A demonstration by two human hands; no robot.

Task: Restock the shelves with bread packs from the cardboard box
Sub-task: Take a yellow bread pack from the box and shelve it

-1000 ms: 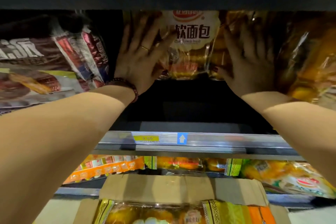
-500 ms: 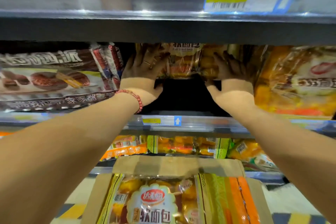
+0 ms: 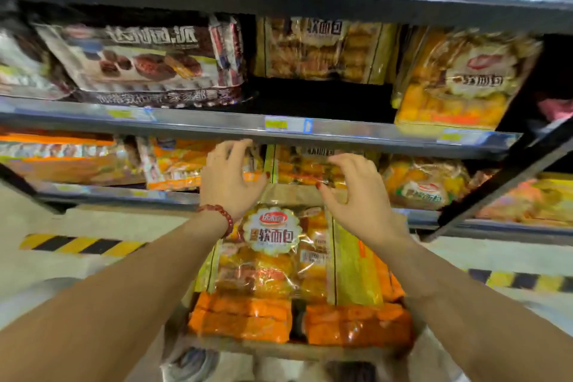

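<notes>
Left hand (image 3: 232, 178) and right hand (image 3: 356, 195) hover above the cardboard box (image 3: 291, 195), fingers loosely spread, holding nothing. The top bread pack (image 3: 273, 248) lies in the box beneath them (label up). Fetching step, I reckon: next, grip its sides, lift toward the shelf gap (image 3: 319, 98) above the box.

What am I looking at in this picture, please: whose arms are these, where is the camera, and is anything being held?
There is no machine here. A person wears a camera on the head, looking forward and down, so you see their own two arms. The left hand, with a bead bracelet, and the right hand hover with fingers loosely curled, holding nothing, above a cardboard box full of bread packs. The top bread pack lies flat, label up. Behind stand store shelves with more packs and a dark gap.
</notes>
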